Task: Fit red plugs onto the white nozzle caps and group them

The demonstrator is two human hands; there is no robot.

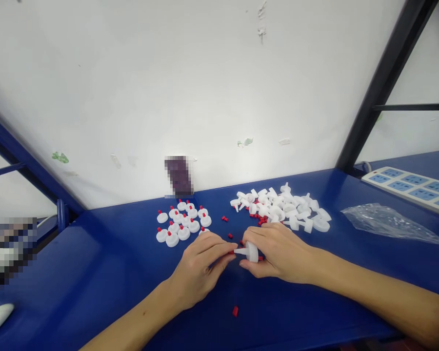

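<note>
My right hand [274, 249] grips a white plastic nozzle cap [252, 252] by its round base, with the thin spout turned toward the left. At the spout's end, my left hand [205, 263] pinches a small red tip cap [231, 252] between thumb and fingertips. The red cap touches the spout tip; whether it is seated cannot be seen. Behind my right hand lies a heap of white nozzle caps [289, 207] with loose red tip caps [254, 214] among them. Beyond my left hand stand several white nozzle caps [184, 233] upright, each topped in red.
One loose red tip cap [235, 311] lies near the front of the blue table [131, 302]. A clear plastic bag [391, 224] and a white power strip [413, 187] are at the right. A blurred dark object [180, 175] leans on the wall. Metal posts flank the table.
</note>
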